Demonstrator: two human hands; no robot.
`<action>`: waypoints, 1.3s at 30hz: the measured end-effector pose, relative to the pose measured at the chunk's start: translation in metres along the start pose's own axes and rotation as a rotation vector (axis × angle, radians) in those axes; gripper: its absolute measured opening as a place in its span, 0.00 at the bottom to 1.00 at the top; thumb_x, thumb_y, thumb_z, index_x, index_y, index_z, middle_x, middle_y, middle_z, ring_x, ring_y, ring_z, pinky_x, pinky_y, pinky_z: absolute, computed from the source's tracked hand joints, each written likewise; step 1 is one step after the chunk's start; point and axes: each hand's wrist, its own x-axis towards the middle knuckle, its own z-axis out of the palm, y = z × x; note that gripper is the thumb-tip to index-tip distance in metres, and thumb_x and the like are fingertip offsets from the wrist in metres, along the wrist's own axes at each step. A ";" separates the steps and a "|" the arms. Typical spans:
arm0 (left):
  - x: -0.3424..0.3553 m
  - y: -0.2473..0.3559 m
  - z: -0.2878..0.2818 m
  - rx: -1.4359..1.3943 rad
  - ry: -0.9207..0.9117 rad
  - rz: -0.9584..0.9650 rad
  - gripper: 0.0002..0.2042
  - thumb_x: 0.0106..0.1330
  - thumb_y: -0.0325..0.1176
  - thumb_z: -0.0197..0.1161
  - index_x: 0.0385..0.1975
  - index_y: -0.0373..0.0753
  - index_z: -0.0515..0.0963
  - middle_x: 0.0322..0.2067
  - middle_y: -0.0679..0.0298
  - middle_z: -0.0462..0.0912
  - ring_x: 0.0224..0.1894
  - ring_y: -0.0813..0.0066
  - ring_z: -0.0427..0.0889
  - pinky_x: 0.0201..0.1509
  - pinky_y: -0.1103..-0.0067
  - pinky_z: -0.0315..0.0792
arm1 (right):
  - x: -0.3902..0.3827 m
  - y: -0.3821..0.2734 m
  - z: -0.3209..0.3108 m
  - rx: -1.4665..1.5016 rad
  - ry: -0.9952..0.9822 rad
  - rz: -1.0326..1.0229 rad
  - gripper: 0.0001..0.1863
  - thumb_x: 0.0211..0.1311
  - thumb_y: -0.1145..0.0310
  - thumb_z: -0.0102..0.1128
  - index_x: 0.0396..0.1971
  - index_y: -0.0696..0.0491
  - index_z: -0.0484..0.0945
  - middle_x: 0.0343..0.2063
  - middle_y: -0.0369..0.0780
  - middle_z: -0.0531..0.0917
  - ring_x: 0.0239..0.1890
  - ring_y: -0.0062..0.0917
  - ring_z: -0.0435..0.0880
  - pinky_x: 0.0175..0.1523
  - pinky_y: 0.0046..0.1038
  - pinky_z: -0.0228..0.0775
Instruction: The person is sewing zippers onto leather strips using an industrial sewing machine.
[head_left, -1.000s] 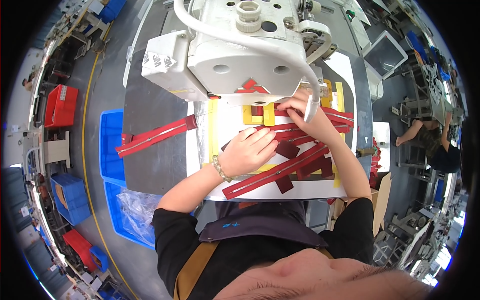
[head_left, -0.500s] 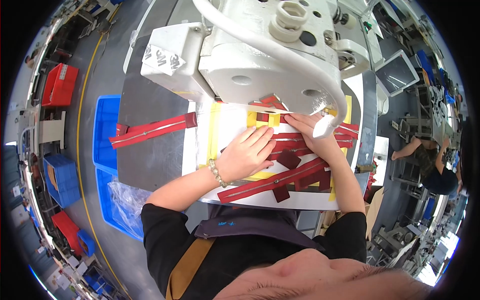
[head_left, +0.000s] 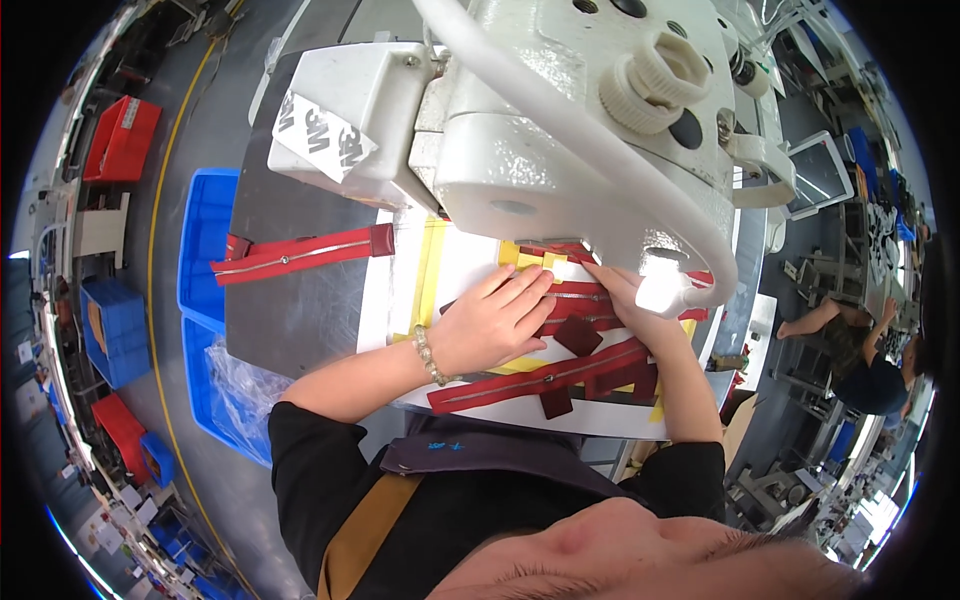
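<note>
My left hand [head_left: 492, 322] lies flat with its fingers stretched out on the yellow-taped white work board [head_left: 428, 250], beside red zipper strips [head_left: 580, 304]. My right hand [head_left: 640, 308] rests on the right of those strips, its fingers extended toward the white sewing machine head [head_left: 560, 190]; the machine's lamp and tube hide part of it. A dark red square patch [head_left: 577, 335] sits between my hands. Nearer me, a longer red zipper strip [head_left: 540, 381] slants across more dark red patches [head_left: 556, 403]. What lies under my fingertips is hidden.
Another red zipper strip [head_left: 310, 253] lies on the grey tabletop [head_left: 290, 330] at the left. Blue bins [head_left: 207, 250] stand beyond that edge, with clear plastic film [head_left: 245, 400] in one. The lit lamp [head_left: 660, 283] hangs just over my right hand. Another person [head_left: 860, 360] is far right.
The view has shifted slightly, so the machine head appears larger and further right. Both hands keep nearly the same place and pose on the board.
</note>
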 end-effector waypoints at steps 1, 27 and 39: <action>0.000 0.000 0.000 -0.001 0.004 0.004 0.25 0.53 0.46 0.69 0.46 0.34 0.78 0.53 0.53 0.76 0.59 0.58 0.73 0.64 0.65 0.64 | 0.000 -0.001 0.000 0.000 -0.003 -0.002 0.23 0.37 0.83 0.59 0.41 0.58 0.79 0.46 0.45 0.82 0.51 0.42 0.79 0.61 0.41 0.70; 0.003 -0.004 -0.007 -0.023 0.042 0.008 0.25 0.51 0.45 0.69 0.45 0.33 0.77 0.47 0.58 0.78 0.53 0.65 0.76 0.56 0.71 0.69 | 0.028 -0.027 -0.028 -0.057 0.078 -0.099 0.14 0.44 0.71 0.58 0.34 0.59 0.81 0.40 0.43 0.84 0.50 0.37 0.81 0.60 0.40 0.70; 0.001 -0.002 -0.004 -0.063 0.064 -0.042 0.23 0.55 0.45 0.68 0.45 0.35 0.77 0.44 0.59 0.80 0.48 0.65 0.80 0.50 0.73 0.74 | 0.022 -0.017 -0.017 -0.050 0.066 -0.094 0.13 0.46 0.71 0.57 0.33 0.58 0.82 0.44 0.43 0.84 0.56 0.35 0.79 0.60 0.39 0.69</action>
